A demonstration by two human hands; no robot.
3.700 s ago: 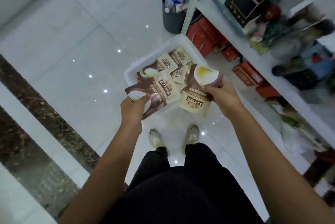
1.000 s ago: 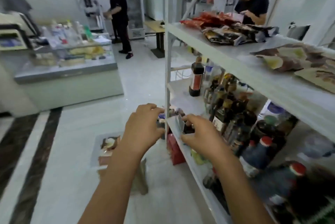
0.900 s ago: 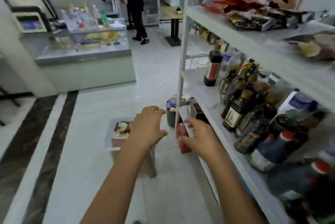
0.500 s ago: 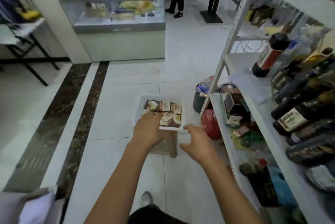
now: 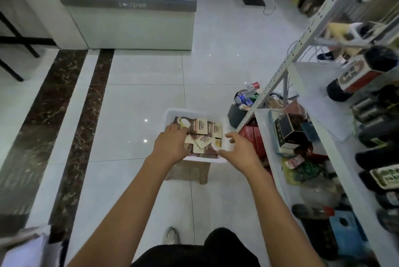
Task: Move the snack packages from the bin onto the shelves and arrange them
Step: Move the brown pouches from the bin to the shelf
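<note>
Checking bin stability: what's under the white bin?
A low tan stool stands on the floor under the white bin. Only the stool's near side shows, below the bin's near rim. Its top and far side are covered by the bin.

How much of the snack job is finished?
Little shows as done: the shelves in view hold bottles and boxes, with no snack packages seen on them. In hand: the left hand touches the pile in the white bin, grip unclear; the right hand hovers open by its rim, holding nothing. Left: many packages lie in the bin, waiting to be shelved.
</note>
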